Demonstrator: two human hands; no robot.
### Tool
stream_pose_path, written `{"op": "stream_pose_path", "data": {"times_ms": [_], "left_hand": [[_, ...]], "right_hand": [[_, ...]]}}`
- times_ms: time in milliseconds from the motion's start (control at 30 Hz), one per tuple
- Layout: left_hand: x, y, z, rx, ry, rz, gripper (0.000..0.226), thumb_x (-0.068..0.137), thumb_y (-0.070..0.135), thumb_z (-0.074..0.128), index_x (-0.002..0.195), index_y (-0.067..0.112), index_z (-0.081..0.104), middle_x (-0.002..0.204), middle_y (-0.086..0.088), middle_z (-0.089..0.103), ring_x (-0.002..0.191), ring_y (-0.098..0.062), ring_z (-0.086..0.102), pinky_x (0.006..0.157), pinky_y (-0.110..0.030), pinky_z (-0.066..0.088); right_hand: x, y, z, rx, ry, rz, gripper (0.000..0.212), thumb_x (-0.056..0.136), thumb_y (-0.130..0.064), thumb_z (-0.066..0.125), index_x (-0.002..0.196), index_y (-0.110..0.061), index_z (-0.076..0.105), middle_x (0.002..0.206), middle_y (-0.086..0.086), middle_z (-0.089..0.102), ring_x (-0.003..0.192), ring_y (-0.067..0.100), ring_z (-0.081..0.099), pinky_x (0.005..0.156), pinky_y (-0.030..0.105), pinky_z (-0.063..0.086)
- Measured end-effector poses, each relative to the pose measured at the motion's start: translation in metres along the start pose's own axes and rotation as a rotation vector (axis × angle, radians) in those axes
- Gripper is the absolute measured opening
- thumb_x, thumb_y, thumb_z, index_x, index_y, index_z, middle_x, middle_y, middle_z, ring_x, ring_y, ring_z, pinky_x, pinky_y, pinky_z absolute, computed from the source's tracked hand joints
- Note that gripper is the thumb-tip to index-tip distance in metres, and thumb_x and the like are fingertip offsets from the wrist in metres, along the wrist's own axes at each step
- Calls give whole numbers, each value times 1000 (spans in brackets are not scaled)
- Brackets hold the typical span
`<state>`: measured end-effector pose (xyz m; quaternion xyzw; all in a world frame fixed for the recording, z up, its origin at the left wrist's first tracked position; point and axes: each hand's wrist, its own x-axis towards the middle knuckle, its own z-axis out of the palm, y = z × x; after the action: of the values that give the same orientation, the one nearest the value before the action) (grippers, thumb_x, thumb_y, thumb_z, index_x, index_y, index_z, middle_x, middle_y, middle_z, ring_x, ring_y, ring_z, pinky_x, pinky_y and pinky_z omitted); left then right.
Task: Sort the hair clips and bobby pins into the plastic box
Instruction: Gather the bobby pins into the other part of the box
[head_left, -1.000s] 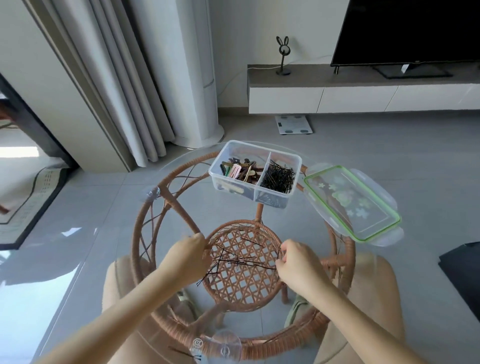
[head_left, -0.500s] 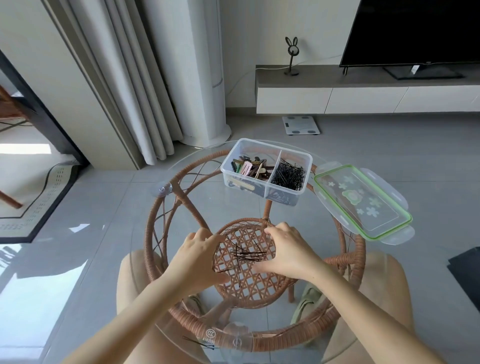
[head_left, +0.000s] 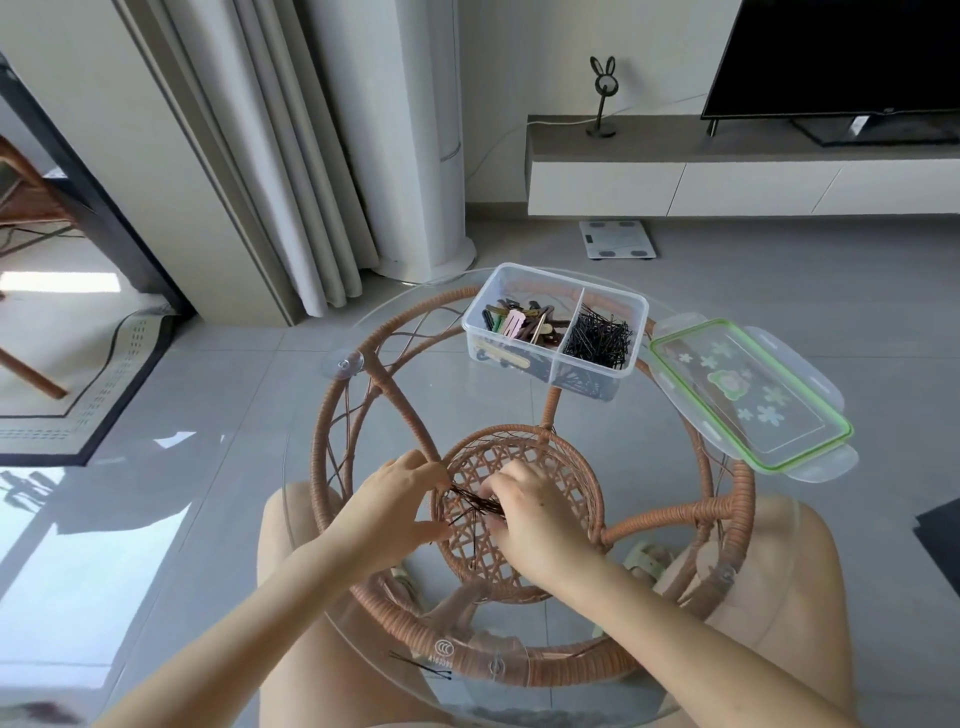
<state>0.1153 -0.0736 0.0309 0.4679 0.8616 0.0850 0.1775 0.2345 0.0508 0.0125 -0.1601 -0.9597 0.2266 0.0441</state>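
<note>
**Both hands gathered on the loose pins at the middle of the glass table**

Ahead of you, the plastic box (head_left: 555, 332) sits on the far side of the glass table (head_left: 597, 431), open. Its left compartment holds hair clips (head_left: 519, 325); its right compartment holds a heap of black bobby pins (head_left: 600, 338). The green-rimmed lid (head_left: 748, 395) lies flat just right of the box, overhanging the table edge. One stray pin (head_left: 421, 667) rests near the table's close edge, apart from the rest. The rattan frame (head_left: 363, 415) shows through the glass under everything.

Your left hand (head_left: 387, 512) and right hand (head_left: 530, 519) meet over the table's middle, fingers curled inward, closing on a small bundle of loose pins (head_left: 475, 504) between them. Whether either hand truly pinches the bundle, you cannot tell. Both forearms reach in from below.
</note>
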Motion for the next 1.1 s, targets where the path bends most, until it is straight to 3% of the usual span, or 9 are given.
{"op": "stream_pose_path", "data": {"times_ms": [133, 333, 467, 567, 667, 767, 833, 967, 1100], "left_hand": [[2, -2, 3, 4, 52, 58, 58, 80, 39, 66, 133, 27, 46, 123, 2, 49, 110, -17, 50, 95, -27, 44], [4, 13, 7, 27, 75, 150, 38, 88, 38, 55, 122, 21, 58, 122, 3, 54, 114, -18, 47, 101, -32, 42], [-5, 27, 14, 16, 107, 36, 63, 87, 54, 47, 137, 16, 38, 133, 3, 45, 124, -17, 41, 108, -28, 35], [-12, 32, 17, 45, 70, -39, 68, 79, 62, 53, 129, 18, 42, 123, 3, 45, 114, -15, 42, 99, -26, 38], [-14, 40, 16, 36, -5, -86, 46, 84, 46, 58, 117, 14, 49, 113, 0, 50, 101, -16, 48, 87, -26, 43], [-13, 49, 11, 69, -51, -94, 15, 93, 13, 50, 107, 8, 52, 101, -6, 56, 82, -16, 46, 76, -26, 45], [-15, 54, 10, 88, -82, -99, 20, 89, -5, 41, 100, 8, 53, 83, -4, 49, 78, -17, 43, 75, -27, 45], [-12, 58, 13, 99, -162, -86, 26, 91, -4, 41, 109, 4, 58, 97, -10, 59, 80, -15, 43, 78, -23, 45], [-3, 61, 15, 100, -223, -116, 26, 93, 1, 46, 114, 3, 60, 109, -10, 65, 79, -14, 48, 83, -24, 51]], "right_hand": [[5, 0, 1, -63, -37, -27, 24, 88, 1, 51, 110, -6, 57, 114, 9, 56, 109, 24, 49, 94, 32, 44], [1, -5, -13, -188, -109, -71, 30, 90, 7, 41, 118, -2, 48, 119, 17, 55, 110, 27, 48, 94, 31, 41], [-5, 9, -17, -144, -93, -24, 32, 90, 7, 41, 119, -3, 51, 117, 13, 57, 110, 23, 51, 95, 28, 43], [-11, 24, -26, -41, -70, 63, 25, 91, 1, 45, 112, -5, 57, 112, 7, 61, 107, 20, 55, 89, 22, 42], [-15, 32, -38, 74, -81, 150, 20, 90, -7, 50, 108, -8, 60, 101, 1, 61, 96, 16, 57, 80, 16, 39], [-14, 35, -51, 256, -54, 232, 19, 86, -9, 57, 105, -10, 62, 91, -4, 60, 85, 9, 57, 70, 10, 42], [-10, 36, -62, 359, -29, 272, 18, 85, -9, 60, 103, -11, 63, 90, -5, 62, 85, 9, 58, 70, 10, 43], [5, 35, -92, 524, 85, 356, 19, 83, -4, 62, 100, -10, 63, 89, -2, 65, 83, 9, 61, 72, 16, 47], [42, 49, -122, 657, 331, 523, 25, 79, 3, 62, 104, 0, 64, 89, 4, 63, 81, 17, 58, 74, 26, 46]]}}
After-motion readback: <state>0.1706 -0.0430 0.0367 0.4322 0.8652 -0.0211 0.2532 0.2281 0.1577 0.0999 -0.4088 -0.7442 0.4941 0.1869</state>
